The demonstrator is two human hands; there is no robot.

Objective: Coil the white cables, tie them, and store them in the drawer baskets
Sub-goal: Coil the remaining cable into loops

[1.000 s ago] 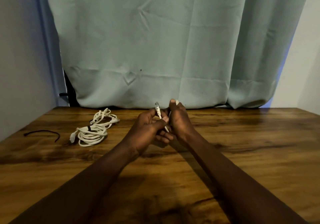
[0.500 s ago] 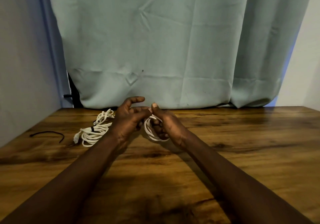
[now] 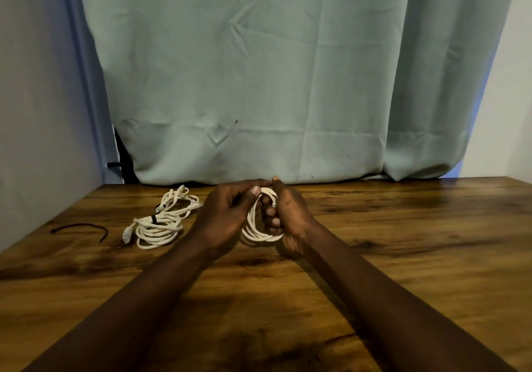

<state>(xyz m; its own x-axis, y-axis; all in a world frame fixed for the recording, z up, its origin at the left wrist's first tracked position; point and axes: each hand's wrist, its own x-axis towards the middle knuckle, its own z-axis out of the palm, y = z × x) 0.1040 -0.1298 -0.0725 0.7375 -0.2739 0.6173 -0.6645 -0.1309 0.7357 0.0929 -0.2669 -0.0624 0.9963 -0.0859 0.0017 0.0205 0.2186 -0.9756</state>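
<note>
The person's left hand (image 3: 227,217) and right hand (image 3: 289,222) meet just above the middle of the brown wooden tabletop (image 3: 403,256), both grasping a small coil of white cable (image 3: 259,235) held between them. The left hand pinches the top of the loops with thumb and fingers, while the right hand's fingers (image 3: 270,213) curl through the coil's opening and its thumb presses at the top. The lower loops hang between the two palms, close over the wood. To the left lies a second bundle of white cable (image 3: 161,225), resting on the table and cinched by a black band (image 3: 154,219). Further left, near the table edge, lies a thin curved black strip (image 3: 82,228). A pale green fabric curtain (image 3: 273,83) hangs behind the table
</note>
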